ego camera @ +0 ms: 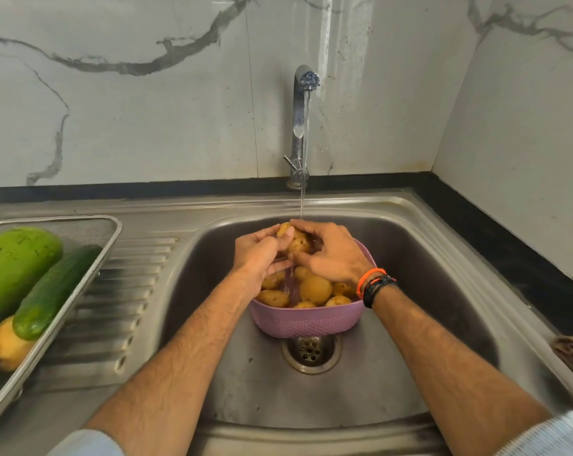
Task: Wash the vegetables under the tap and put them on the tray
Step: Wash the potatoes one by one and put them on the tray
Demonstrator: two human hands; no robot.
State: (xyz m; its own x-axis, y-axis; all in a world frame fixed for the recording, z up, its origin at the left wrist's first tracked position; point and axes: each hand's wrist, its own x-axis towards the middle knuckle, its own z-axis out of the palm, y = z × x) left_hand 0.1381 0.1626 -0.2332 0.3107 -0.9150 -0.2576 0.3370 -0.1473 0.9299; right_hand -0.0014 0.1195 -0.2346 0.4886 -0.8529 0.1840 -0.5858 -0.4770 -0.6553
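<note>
Both hands hold one potato under the running tap, above the pink basket in the sink

The potato [297, 241] is yellow-brown, wet and speckled with dark spots, its long axis tilted from upper left to lower right; the left hand [257, 258] and the right hand [334, 255] both curl their fingers [306, 225] round it, and the thin stream from the tap [301, 126] lands on them. Below, the pink basket [306, 319] stands in the steel sink [443, 258] just behind the drain [311, 352], with more potatoes [315, 289] lying inside. On the left, the metal tray [91, 278] on the draining board carries a pale green gourd [15, 261] and a dark green cucumber [53, 291], both angled from lower left to upper right, plus one potato
</note>
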